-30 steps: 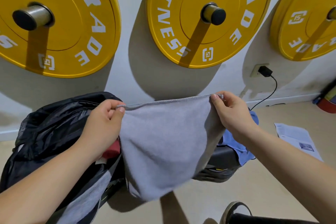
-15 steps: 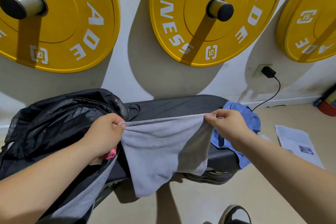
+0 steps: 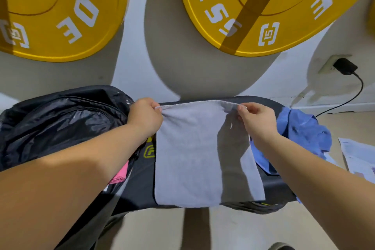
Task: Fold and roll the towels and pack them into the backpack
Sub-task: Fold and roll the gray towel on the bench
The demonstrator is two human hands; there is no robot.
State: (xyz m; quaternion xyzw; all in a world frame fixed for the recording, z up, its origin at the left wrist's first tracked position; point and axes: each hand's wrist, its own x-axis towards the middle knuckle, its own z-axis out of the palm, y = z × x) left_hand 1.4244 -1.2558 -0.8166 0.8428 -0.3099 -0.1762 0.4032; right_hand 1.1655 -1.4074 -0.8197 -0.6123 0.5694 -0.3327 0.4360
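The grey towel (image 3: 188, 158) lies flat on the bench (image 3: 142, 186), its far corners pinched by the left hand (image 3: 145, 117) and right hand (image 3: 257, 119). The backpack (image 3: 60, 119) sits just outside the left fingers, a blue towel (image 3: 302, 128) just outside the right fingers.

I've got two big yellow weight plates filling the top of my feed: the left plate (image 3: 50, 12) and the middle plate (image 3: 263, 6), both with white lettering. Both are mounted on the white wall (image 3: 138, 57), and each throws a broad shadow down it. A sliver of a third plate (image 3: 372, 16) shows at the right edge. Lower right, there's a wall outlet (image 3: 328, 66) with a black charger (image 3: 345, 66) plugged in, its black cable (image 3: 353, 95) looping down towards the baseboard (image 3: 334, 106). A black padded bench (image 3: 278, 186) runs across the view, with a small yellow logo (image 3: 149, 151) on its pad. Printed papers (image 3: 359, 154) lie on the beige floor (image 3: 223, 229) to the right. At the bottom edge I can see the tip of a dark shoe (image 3: 281, 246), mostly cropped.
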